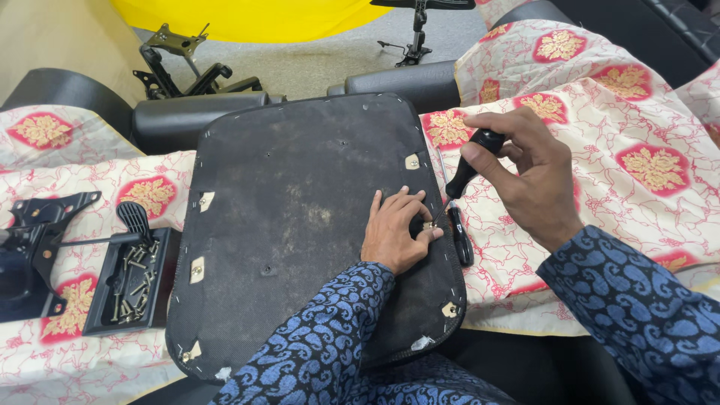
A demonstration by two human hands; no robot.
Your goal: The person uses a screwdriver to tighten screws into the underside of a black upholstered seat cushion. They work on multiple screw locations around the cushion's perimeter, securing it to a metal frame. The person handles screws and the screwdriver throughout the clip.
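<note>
screw tray (105, 289) and bracket (34, 225) left of seat panel (300, 187).

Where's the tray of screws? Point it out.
In the head view, the black screw tray lies at the left on the patterned cloth, beside the black seat panel and a black metal bracket.

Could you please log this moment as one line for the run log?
left hand: pressing seat panel edge | right hand: gripping screwdriver, tip by left fingers | screw tray: left of panel
</note>
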